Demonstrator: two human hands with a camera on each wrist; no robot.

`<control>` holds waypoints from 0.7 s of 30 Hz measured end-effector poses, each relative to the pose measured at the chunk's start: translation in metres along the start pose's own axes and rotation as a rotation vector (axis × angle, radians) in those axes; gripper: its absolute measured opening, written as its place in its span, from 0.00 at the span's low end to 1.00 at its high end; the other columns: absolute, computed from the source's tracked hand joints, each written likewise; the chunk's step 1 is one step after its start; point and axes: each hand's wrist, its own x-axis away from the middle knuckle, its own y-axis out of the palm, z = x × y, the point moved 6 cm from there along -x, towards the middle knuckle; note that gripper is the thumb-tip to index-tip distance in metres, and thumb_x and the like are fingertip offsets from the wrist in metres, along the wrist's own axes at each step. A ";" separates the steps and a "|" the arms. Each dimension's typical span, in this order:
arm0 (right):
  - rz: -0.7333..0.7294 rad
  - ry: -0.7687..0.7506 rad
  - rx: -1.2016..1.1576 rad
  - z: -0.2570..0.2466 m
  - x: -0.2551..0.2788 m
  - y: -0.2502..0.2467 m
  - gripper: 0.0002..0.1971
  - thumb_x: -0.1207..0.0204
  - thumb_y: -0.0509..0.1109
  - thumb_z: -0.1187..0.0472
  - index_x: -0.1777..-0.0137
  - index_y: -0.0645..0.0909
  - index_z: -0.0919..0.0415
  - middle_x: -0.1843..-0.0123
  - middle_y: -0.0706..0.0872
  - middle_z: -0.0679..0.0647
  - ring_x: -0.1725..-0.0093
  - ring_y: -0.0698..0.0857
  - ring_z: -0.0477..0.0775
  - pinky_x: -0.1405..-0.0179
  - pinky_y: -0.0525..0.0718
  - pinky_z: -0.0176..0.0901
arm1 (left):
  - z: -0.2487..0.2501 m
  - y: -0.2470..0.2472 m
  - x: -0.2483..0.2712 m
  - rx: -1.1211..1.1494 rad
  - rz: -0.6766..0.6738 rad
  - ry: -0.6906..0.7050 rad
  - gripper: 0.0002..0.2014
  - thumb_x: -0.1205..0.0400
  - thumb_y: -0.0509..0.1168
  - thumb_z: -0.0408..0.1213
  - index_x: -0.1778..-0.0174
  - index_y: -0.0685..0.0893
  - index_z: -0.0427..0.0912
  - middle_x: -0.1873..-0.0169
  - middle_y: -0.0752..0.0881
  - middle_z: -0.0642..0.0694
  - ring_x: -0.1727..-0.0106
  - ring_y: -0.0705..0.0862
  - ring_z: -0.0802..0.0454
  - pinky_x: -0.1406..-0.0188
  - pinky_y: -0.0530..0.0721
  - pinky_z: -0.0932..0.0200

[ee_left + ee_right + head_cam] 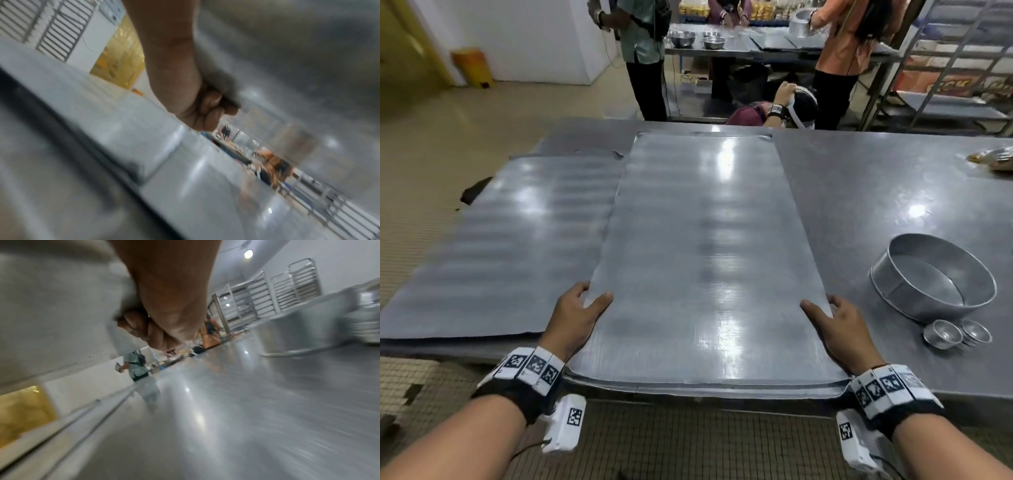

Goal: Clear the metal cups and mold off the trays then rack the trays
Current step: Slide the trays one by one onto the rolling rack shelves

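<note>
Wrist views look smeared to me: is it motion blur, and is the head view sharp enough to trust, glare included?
Head view: sharp, with ceiling-light glare streaks on the tray; both grips readable. Left wrist view: heavily blurred, left hand only roughly legible. Right wrist view: streaked table, right hand soft.

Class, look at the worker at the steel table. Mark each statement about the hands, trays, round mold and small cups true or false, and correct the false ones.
1. Both hands grip the near tray. True: left hand, right hand, tray.
2. The round mold sits on that tray. False: it is on the table.
3. The small cups are beside the mold. True.
4. Only one tray is visible. False: a second tray lies left.
</note>
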 end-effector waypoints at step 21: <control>-0.414 -0.659 -0.248 -0.400 -0.065 0.338 0.11 0.25 0.79 0.48 0.48 0.86 0.51 0.57 0.93 0.51 0.52 0.92 0.57 0.45 0.89 0.61 | 0.131 -0.423 0.021 -0.019 0.711 0.275 0.21 0.26 0.78 0.55 0.42 0.85 0.49 0.47 0.92 0.53 0.46 0.90 0.57 0.44 0.86 0.54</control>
